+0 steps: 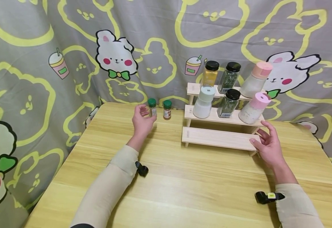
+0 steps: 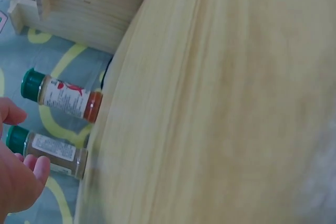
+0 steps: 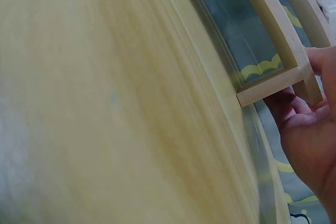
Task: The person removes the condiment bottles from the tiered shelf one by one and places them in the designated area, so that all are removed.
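My left hand is at the back of the table, beside a small green-capped spice jar. In the left wrist view its thumb and fingers are spread apart near that jar, not visibly closed round it. A second green-capped spice jar, with reddish contents, stands next to it. My right hand grips the right end of a three-tier wooden rack. The thumb lies on the lowest tier's end, and the fingers go behind the frame, partly hidden.
The upper two tiers hold several containers: a yellow spice bottle, black-capped herb bottles, a mint-lidded shaker and pink-lidded shakers. A patterned curtain hangs behind the wooden table.
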Tool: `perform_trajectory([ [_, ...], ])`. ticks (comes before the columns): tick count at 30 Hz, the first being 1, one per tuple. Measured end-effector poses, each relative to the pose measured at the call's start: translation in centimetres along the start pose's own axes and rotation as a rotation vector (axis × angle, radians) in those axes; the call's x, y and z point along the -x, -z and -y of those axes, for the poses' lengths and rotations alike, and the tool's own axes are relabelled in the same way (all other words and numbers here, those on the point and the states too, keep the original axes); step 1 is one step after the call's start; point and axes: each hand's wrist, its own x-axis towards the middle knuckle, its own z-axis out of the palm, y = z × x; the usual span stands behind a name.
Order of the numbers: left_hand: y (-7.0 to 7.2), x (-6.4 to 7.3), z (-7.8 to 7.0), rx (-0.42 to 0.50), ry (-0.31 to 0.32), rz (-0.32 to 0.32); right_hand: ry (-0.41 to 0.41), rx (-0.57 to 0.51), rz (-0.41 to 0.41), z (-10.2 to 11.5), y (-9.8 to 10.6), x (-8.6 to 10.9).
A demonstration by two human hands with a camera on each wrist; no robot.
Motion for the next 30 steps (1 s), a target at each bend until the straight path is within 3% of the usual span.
perform_trajectory([
  [14, -1.4, 1.1, -1.7, 0.085, -0.04, 0.026, 0.009, 0.045, -0.009, 0.1, 0.1, -0.3],
  [30, -4.1, 2.5, -4.2, 0.135, -0.177, 0.164, 0.018, 0.007, 0.004, 0.1, -0.1, 0.0],
])
